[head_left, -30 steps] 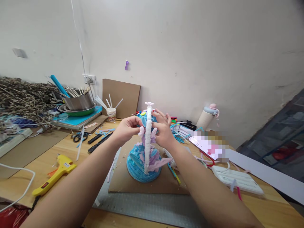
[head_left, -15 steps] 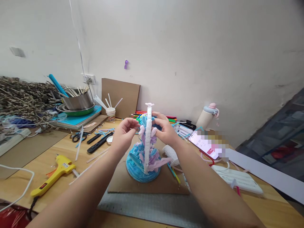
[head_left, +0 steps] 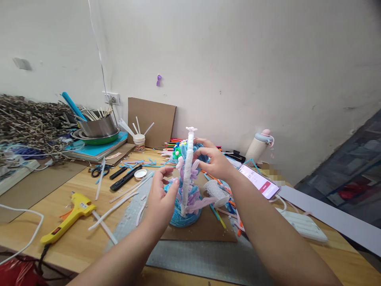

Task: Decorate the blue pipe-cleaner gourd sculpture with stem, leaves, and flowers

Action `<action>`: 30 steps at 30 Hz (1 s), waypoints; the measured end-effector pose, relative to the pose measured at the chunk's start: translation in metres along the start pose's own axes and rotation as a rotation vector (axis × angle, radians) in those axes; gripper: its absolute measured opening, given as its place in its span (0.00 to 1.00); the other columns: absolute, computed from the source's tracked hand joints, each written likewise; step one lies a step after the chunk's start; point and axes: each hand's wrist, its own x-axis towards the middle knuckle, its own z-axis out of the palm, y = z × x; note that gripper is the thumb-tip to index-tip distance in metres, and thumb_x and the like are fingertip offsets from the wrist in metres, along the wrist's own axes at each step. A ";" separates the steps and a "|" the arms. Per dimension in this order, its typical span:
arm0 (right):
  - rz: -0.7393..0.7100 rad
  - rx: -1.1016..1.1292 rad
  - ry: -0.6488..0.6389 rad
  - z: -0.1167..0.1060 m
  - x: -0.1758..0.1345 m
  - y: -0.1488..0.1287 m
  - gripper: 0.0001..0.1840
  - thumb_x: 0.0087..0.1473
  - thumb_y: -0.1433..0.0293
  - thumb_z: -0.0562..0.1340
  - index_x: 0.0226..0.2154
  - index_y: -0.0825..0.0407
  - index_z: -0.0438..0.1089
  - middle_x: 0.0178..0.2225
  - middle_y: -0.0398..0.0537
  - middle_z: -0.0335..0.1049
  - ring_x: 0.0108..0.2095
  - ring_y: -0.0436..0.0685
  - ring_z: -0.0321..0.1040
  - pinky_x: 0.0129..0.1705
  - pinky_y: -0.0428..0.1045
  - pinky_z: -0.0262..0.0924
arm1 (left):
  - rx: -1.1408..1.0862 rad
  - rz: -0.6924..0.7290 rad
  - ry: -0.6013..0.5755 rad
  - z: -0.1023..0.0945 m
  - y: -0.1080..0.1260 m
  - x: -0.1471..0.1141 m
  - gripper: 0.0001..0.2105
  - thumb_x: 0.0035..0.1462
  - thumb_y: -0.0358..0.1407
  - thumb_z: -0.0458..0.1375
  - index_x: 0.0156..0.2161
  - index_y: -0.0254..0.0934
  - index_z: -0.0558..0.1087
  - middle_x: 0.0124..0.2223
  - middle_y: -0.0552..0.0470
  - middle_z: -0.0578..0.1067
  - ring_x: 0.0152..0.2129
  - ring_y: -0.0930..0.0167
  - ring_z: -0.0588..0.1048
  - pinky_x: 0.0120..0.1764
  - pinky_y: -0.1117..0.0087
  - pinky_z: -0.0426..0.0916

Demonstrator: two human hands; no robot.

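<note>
A fuzzy pipe-cleaner ornament (head_left: 187, 174) stands upright in front of me, with a round blue base, lilac petals, a white wrapped upright strip and a small pink flower on top. Green, yellow and blue fuzzy pieces (head_left: 177, 153) sit at its upper left. My right hand (head_left: 210, 159) curls its fingers round the blue upper part from the right; some fingertips are hidden behind it. Lower down, my left hand (head_left: 163, 192) is beside the ornament's left side, thumb and fingers apart. The ornament stands on a brown cardboard sheet (head_left: 208, 234).
A yellow glue gun (head_left: 70, 216) lies at left, near scissors (head_left: 99, 171) and a black cutter (head_left: 125, 178). A white spool (head_left: 216, 190), loose pipe cleaners, a phone (head_left: 258, 182) and a bottle (head_left: 258, 147) are at right. A paper cup (head_left: 139, 142) stands behind.
My left hand has moved from the ornament's upper part down and right, its fingers spreading. My right hand has shifted slightly right and up. The ornament's top leans a little further right.
</note>
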 end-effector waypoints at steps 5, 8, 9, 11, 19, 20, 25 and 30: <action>0.023 0.069 -0.069 -0.013 -0.006 -0.002 0.04 0.51 0.70 0.59 0.28 0.51 0.69 0.55 0.53 0.63 0.57 0.61 0.59 0.58 0.58 0.51 | 0.254 0.326 0.099 0.002 0.003 -0.007 0.19 0.54 0.34 0.57 0.51 0.41 0.61 0.51 0.44 0.64 0.52 0.61 0.62 0.51 0.56 0.61; 0.081 0.157 -0.076 -0.017 -0.007 0.000 0.04 0.50 0.70 0.59 0.26 0.51 0.67 0.51 0.52 0.65 0.54 0.60 0.62 0.56 0.58 0.53 | 0.353 0.472 0.117 0.006 0.008 -0.007 0.23 0.51 0.32 0.61 0.52 0.41 0.60 0.53 0.44 0.61 0.54 0.60 0.60 0.55 0.53 0.58; 0.103 0.198 -0.068 -0.018 -0.007 0.001 0.04 0.50 0.69 0.59 0.26 0.52 0.67 0.49 0.52 0.66 0.52 0.60 0.63 0.55 0.57 0.54 | 0.382 0.490 0.111 0.008 0.009 -0.007 0.23 0.51 0.31 0.61 0.52 0.42 0.60 0.53 0.44 0.61 0.54 0.60 0.61 0.55 0.52 0.58; 0.181 0.312 -0.043 -0.017 -0.006 0.001 0.05 0.49 0.68 0.60 0.25 0.52 0.66 0.43 0.50 0.68 0.47 0.58 0.65 0.51 0.56 0.57 | 0.441 0.493 0.091 0.010 0.008 -0.007 0.20 0.52 0.31 0.60 0.50 0.44 0.64 0.53 0.45 0.60 0.53 0.60 0.61 0.54 0.51 0.59; 0.504 0.764 -0.043 -0.014 -0.003 -0.010 0.12 0.46 0.63 0.66 0.29 0.53 0.66 0.23 0.40 0.67 0.25 0.48 0.64 0.32 0.47 0.61 | 0.493 0.503 0.094 0.009 0.002 -0.008 0.18 0.52 0.30 0.60 0.48 0.47 0.67 0.53 0.46 0.59 0.52 0.60 0.62 0.53 0.50 0.59; 0.502 0.743 -0.054 -0.016 -0.002 -0.011 0.12 0.46 0.62 0.66 0.30 0.53 0.67 0.21 0.37 0.64 0.21 0.47 0.60 0.27 0.46 0.58 | 0.494 0.501 0.090 0.009 0.003 -0.008 0.17 0.52 0.30 0.60 0.48 0.47 0.67 0.53 0.46 0.59 0.52 0.59 0.62 0.53 0.50 0.59; 0.405 0.431 -0.086 -0.027 0.005 -0.014 0.11 0.48 0.63 0.64 0.31 0.53 0.70 0.21 0.39 0.63 0.20 0.46 0.57 0.23 0.45 0.52 | 0.472 0.505 0.092 0.009 0.004 -0.008 0.18 0.52 0.30 0.61 0.48 0.48 0.66 0.53 0.46 0.59 0.53 0.59 0.61 0.52 0.51 0.62; 0.181 -0.099 -0.107 -0.050 0.008 -0.025 0.09 0.51 0.63 0.63 0.33 0.50 0.74 0.28 0.43 0.70 0.27 0.51 0.64 0.29 0.48 0.56 | 0.480 0.503 0.084 0.009 0.003 -0.009 0.19 0.52 0.30 0.61 0.48 0.48 0.66 0.53 0.46 0.59 0.53 0.59 0.61 0.53 0.49 0.59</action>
